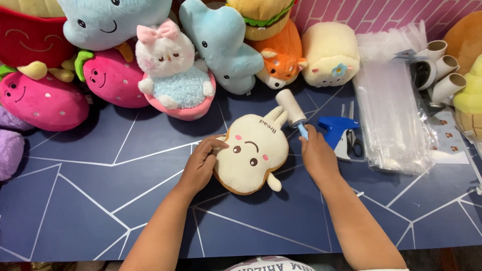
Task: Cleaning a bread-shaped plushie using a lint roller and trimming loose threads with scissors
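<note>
Head view, left hand (201, 165) steadying soft cream toast-shaped plush (253, 155), right hand (316, 155) gripping cylindrical lint roller (291, 108)

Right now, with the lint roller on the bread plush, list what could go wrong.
1. The left hand pins only one edge of the bread plush, so the toy might slide or twist under the lint roller.
2. The right hand works close to the blue tagging gun and scissors; a wide stroke could knock them.
3. The stack of clear bags nearby could catch the sticky roll.
</note>
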